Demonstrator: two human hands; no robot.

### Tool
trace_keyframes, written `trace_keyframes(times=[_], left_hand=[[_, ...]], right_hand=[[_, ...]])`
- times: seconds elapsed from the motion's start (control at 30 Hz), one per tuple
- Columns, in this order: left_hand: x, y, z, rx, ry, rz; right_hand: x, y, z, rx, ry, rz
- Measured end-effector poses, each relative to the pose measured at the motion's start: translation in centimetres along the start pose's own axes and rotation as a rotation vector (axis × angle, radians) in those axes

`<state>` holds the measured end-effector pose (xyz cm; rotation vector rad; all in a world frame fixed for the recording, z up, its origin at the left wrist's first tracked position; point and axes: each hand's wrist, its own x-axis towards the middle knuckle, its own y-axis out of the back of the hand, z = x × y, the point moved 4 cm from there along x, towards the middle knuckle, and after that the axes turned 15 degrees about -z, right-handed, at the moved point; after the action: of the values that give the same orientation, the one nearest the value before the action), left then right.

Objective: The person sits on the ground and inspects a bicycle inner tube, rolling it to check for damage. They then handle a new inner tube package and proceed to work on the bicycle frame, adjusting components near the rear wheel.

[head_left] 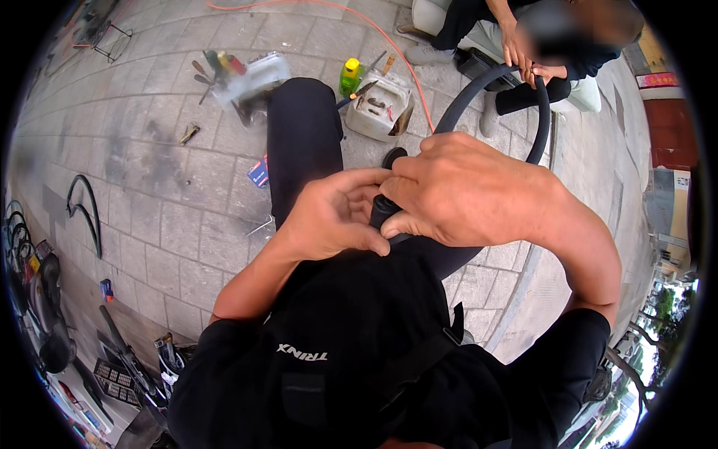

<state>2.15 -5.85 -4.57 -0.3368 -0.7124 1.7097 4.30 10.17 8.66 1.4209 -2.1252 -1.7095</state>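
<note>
A thick black rubber tube point(458, 108) rises in a loop beyond my hands, up to the hands point(523, 63) of a person seated at the far right. In front of my body, over my lap, my right hand point(467, 191) pinches a black rubber section point(381, 212) between thumb and fingers. My left hand point(329, 213) cups the same section from the left, its thumb below and its fingers curled behind. Just above my fingers a rounded black piece point(394, 157) shows. My right hand partly hides how these parts join.
Ahead stand a cut white plastic container point(380, 108) with tools, a yellow-green bottle point(350, 75) and a clear tray point(254, 78) beside hand tools. An orange hose point(404, 56) crosses the paving. A blue box point(259, 172) and a black rubber strip point(93, 213) lie left; bicycles point(48, 299) stand lower left.
</note>
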Motion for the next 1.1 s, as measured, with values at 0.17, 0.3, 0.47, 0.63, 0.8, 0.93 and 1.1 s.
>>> trace_keyframes(times=[0.17,0.3,0.47,0.63,0.8,0.93,1.1], left_hand=[[-1.2,0.6,-0.7,0.088,-0.038,-0.002],[-1.9,0.6,-2.1,0.095,-0.058,0.068],[-3.6,1.5,-2.5,0.242,-0.022,0.220],[-3.6,1.4,-2.5,-0.037,-0.035,0.117],[-2.6,3.6,-2.9,0.200,-0.121,-0.042],[-2.8,4.6,-3.0,0.204,-0.084,-0.052],[-1.6,4.9,-3.4,-0.044,-0.160,0.118]], right_hand=[[-0.6,0.6,1.0,0.059,0.057,0.182],[0.0,-3.0,1.7,0.195,0.004,0.217],[1.1,-4.0,1.9,0.265,0.022,0.200],[1.3,-3.1,1.4,0.271,-0.048,0.172],[1.0,-2.8,2.0,0.322,0.000,0.129],[1.3,-4.3,2.4,0.271,0.024,0.286],[2.0,-4.8,2.4,0.220,-0.016,0.480]])
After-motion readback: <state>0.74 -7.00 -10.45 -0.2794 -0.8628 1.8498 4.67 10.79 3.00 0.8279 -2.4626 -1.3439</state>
